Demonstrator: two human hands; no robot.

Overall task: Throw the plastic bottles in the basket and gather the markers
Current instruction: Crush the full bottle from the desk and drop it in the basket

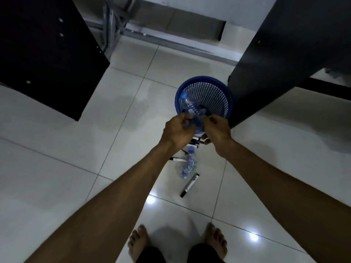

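So both hands are up over the blue mesh basket (206, 95), which sits on the white tiled floor (57, 168) right against the corner of a dark desk panel (284, 54). The left hand (177, 130) and right hand (216, 128) are both closed on a crumpled clear plastic bottle (190, 107), its blue cap pointing up over the basket's near-left rim. The bottle's lower half is buried behind the fingers, so hard to say how squashed it is. Below the hands a second crushed bottle (187, 166) lies on the floor, kinda blurry. One black-and-white marker (190, 185) lies clear beside it, and more markers (195, 142) peek out under the wrists, mostly hidden, can't count them.
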